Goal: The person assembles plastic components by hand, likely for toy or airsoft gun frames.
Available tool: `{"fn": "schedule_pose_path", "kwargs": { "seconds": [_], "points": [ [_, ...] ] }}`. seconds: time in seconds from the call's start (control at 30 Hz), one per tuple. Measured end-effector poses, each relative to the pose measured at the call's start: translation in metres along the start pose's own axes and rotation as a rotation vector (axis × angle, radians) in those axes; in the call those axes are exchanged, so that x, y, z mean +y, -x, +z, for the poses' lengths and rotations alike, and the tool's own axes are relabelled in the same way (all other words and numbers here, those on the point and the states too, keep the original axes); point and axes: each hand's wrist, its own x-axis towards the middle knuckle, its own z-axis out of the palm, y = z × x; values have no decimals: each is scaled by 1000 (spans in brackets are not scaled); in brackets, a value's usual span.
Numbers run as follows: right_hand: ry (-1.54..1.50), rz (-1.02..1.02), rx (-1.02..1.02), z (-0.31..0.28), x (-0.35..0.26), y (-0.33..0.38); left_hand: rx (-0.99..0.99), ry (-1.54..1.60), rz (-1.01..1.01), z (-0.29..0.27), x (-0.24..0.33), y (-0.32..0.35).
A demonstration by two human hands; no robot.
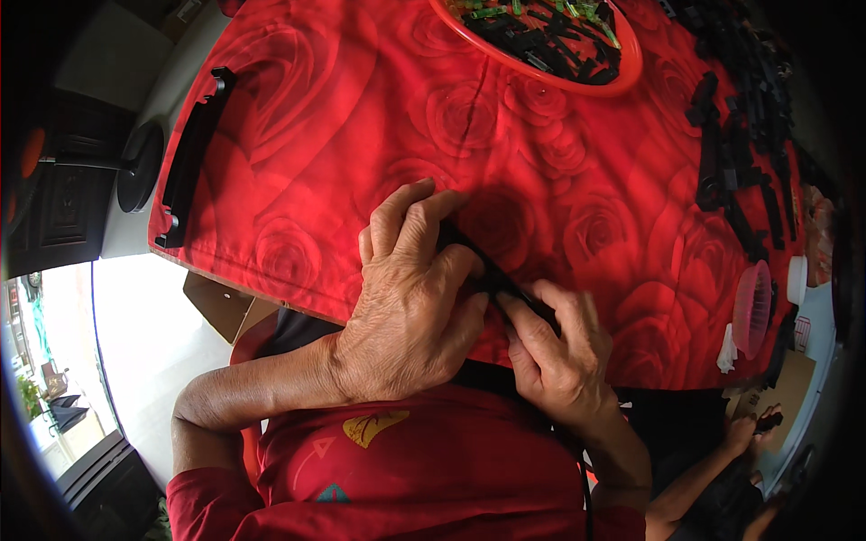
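Both my hands work on a long, narrow black bar point(498, 278), which slants over the red rose-patterned cloth close to my body. My left hand point(406, 288) grips its upper part between thumb and fingers, with the other fingers bent above it. At its lower right end, my right hand point(561, 356) pinches the bar and is slightly blurred. My fingers cover much of the bar, so its details are hidden. A longer black plastic strip point(191, 162) with notched ends lies apart at the cloth's left edge.
An orange-red basin point(622, 83) of small black and green pieces stands at the far side. Many black plastic parts point(740, 135) are heaped on the right, near a pink translucent container point(752, 309). Another person's hands point(744, 437) hold a small black piece at lower right.
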Motion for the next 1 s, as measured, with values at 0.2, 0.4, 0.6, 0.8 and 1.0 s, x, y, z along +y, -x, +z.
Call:
{"fn": "schedule_pose_path", "kwargs": {
  "seconds": [0.2, 0.4, 0.6, 0.8, 1.0],
  "points": [
    [7, -5, 3, 2, 2, 2, -14, -6, -17, 1, 1, 0],
    [2, -5, 6, 4, 3, 3, -40, -47, 18, -5, 3, -4],
    [24, -150, -14, -11, 11, -6, -85, -73, 189, -46, 15, -17],
    [129, -370, 37, -41, 1, -19, -672, 268, 21, -52, 13, -29],
    [-245, -34, 129, -57, -2, -18, -612, 412, -25, -56, 18, -17]
  ]
}}
